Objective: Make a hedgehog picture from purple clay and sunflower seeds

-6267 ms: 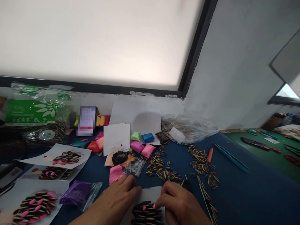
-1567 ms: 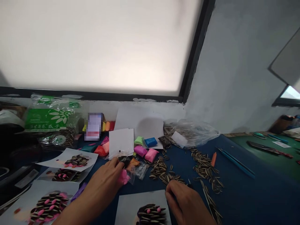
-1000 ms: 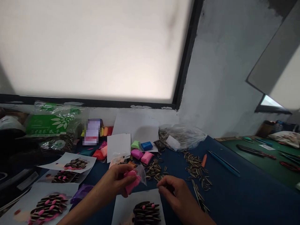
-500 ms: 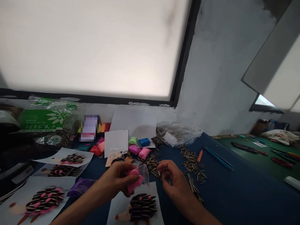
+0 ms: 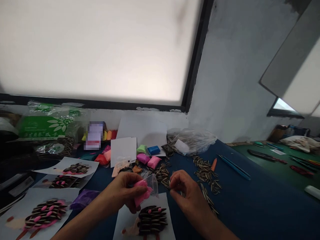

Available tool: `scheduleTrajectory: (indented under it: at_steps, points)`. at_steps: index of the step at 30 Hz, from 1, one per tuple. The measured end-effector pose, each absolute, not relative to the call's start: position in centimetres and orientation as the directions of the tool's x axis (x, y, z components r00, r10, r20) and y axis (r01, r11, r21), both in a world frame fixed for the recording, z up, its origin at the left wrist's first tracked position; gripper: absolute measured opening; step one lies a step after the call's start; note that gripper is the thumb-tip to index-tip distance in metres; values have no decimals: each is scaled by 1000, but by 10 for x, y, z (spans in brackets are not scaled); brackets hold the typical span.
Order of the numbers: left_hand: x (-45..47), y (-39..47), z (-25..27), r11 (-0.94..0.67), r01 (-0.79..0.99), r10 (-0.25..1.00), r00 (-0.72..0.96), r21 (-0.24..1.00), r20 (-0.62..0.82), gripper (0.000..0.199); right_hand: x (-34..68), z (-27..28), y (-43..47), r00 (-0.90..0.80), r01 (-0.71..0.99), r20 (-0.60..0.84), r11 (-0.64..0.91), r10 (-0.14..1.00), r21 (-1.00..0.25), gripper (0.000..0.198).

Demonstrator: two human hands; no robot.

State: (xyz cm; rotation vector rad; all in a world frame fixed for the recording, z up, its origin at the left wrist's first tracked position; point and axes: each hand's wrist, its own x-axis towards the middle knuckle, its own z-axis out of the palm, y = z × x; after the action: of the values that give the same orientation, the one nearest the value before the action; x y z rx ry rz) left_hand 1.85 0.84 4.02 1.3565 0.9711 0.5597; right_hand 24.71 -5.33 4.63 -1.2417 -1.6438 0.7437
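My left hand (image 5: 125,191) is closed around a lump of pink modelling clay (image 5: 142,196) in a clear plastic bag (image 5: 153,184), whose loose end sticks out to the right. My right hand (image 5: 187,191) is beside it, thumb and forefinger brought together in a pinch; whatever is between the tips is too small to make out. Below both hands lies a sheet of paper (image 5: 122,213) bearing a hedgehog (image 5: 152,221) made of sunflower seeds and clay, with two pink dots on its upper back. Loose sunflower seeds (image 5: 162,173) lie just beyond the fingers.
Finished-looking hedgehog sheets (image 5: 46,213) lie at left, near a purple clay packet (image 5: 83,199). Behind are pink (image 5: 153,162) and blue (image 5: 153,150) packets and a green seed bag (image 5: 45,126). More seeds (image 5: 206,175), an orange stick (image 5: 214,164) and blue tweezers (image 5: 235,167) lie right.
The fingers of my right hand have closed from a loose curl into a pinch. My left hand keeps hold of the pink clay, almost unmoved.
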Motion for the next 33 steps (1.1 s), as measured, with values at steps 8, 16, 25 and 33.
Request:
scheduleTrajectory:
  at_steps: [8, 16, 25, 33]
  points:
    - [22, 8, 38, 210, 181, 806, 524, 961, -274, 63, 247, 39, -52, -69, 404, 335, 333, 940, -852, 18]
    - [23, 6, 37, 227, 166, 802, 528, 960, -281, 64, 246, 47, -57, -78, 364, 321, 327, 944, -872, 15]
    - [23, 6, 37, 236, 152, 790, 546, 960, -280, 61, 245, 50, -53, -100, 114, 71, 83, 992, -990, 18]
    - [23, 6, 35, 228, 130, 799, 541, 965, -262, 61, 247, 47, -50, -85, 167, 59, 72, 995, -983, 30]
